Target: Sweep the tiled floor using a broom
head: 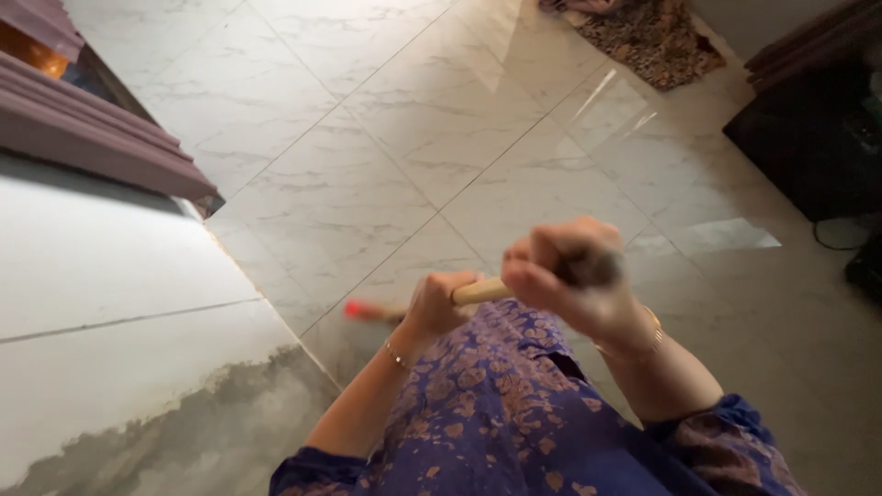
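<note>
Nearest to me is my blue garment (514, 413) with a tan floral print, covering the lower centre of the view. My right hand (570, 276) is raised closest to the camera, fingers (542, 266) clenched around the dark upper end of a wooden handle (482, 292); motion blur hides the exact grip. A thin bangle (654, 323) sits at that wrist. My left hand (436, 303) is lower on the same handle, fingers wrapped tight around the pale wooden shaft, with a fine bracelet (397, 355) on the wrist. The handle runs from the right hand, through the left hand, down and leftward toward the floor, where a red-orange part (360, 310) shows just beyond the left hand; its form is too blurred to identify. Below it lies the glossy white marble tile floor (386, 156), with thin grout lines and window reflections. At left, a white wall (110, 266) meets the floor, its lower portion stained grey. Above the wall hang mauve curtain folds (83, 129). Farther off, a patterned brown mat (648, 37) lies at the top, and a dark cabinet (818, 138) stands at the right edge.
</note>
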